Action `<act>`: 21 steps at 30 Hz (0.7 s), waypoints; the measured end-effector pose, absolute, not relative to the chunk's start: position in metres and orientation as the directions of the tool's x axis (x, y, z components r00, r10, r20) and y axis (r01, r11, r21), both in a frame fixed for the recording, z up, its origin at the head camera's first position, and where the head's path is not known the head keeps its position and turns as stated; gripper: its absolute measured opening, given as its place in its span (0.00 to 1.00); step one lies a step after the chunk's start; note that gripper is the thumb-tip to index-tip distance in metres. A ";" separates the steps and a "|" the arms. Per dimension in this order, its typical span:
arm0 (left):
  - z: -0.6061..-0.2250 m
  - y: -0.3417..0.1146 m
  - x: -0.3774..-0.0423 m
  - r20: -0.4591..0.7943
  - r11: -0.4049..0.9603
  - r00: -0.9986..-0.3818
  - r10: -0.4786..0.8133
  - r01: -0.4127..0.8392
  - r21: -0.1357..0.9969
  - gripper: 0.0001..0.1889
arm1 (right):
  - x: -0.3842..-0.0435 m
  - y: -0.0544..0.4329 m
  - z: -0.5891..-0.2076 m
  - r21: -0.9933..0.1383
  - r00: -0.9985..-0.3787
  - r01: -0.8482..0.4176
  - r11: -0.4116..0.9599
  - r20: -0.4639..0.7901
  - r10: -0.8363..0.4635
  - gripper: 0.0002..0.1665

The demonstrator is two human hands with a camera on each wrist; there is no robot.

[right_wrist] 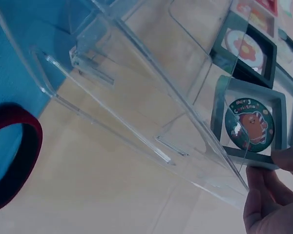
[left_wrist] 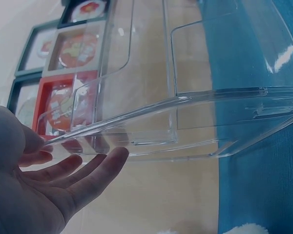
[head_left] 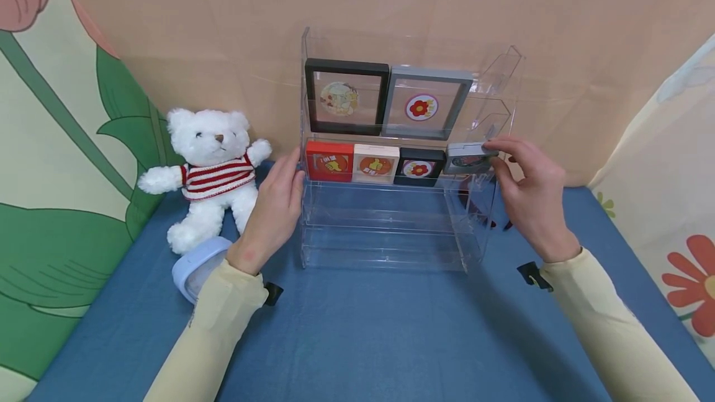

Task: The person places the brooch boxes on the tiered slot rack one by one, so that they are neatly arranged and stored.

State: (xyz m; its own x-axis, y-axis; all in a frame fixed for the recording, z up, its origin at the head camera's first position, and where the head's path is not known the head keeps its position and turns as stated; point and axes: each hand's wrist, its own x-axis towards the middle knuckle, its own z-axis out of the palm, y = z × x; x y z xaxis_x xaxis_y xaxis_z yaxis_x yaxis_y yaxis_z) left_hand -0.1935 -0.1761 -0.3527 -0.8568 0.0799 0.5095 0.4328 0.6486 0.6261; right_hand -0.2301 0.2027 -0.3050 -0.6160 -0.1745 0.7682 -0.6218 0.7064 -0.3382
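Observation:
A clear acrylic tiered rack (head_left: 385, 222) stands on the blue cloth. My left hand (head_left: 276, 197) rests with fairly straight fingers against its left side panel; the left wrist view shows the fingers (left_wrist: 97, 178) along the clear edge. At the right end of the middle tier, my right hand (head_left: 533, 194) pinches the corner of a small grey frame (head_left: 468, 159). That frame holds a round green badge (right_wrist: 249, 124) with a brown figure. Beside it in the row sit a black frame (head_left: 419, 167), a cream frame (head_left: 376, 164) and a red frame (head_left: 329, 161).
Larger black (head_left: 347, 67) and grey (head_left: 430, 72) frames lean on the upper tier. A white teddy bear (head_left: 215, 141) in a striped sweater sits left, a light-blue round object (head_left: 198, 265) near it. Behind the rack's right side lies a dark red curved object (right_wrist: 27, 126).

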 end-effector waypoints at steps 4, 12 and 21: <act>-0.353 -0.176 -0.194 0.507 0.649 -0.858 0.082 0.432 0.626 0.29 | -0.231 0.200 -0.306 -0.287 -0.602 -0.603 0.744 0.776 -0.188 0.16; -0.353 -0.176 -0.195 0.513 0.650 -0.854 0.081 0.436 0.623 0.29 | -0.234 0.199 -0.310 -0.232 -0.541 -0.601 0.765 0.823 -0.175 0.14; -0.353 -0.177 -0.195 0.509 0.652 -0.857 0.080 0.431 0.623 0.29 | -0.235 0.202 -0.312 -0.192 -0.542 -0.587 0.787 0.815 -0.205 0.14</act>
State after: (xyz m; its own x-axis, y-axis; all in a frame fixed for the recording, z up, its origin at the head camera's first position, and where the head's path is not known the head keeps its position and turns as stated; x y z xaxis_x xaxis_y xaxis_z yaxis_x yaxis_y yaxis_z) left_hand -0.1947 -0.1765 -0.3534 -0.8568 0.0798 0.5095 0.4315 0.6520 0.6235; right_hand -0.2351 0.2024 -0.3124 -0.5420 -0.2049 0.8150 -0.5867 0.7866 -0.1924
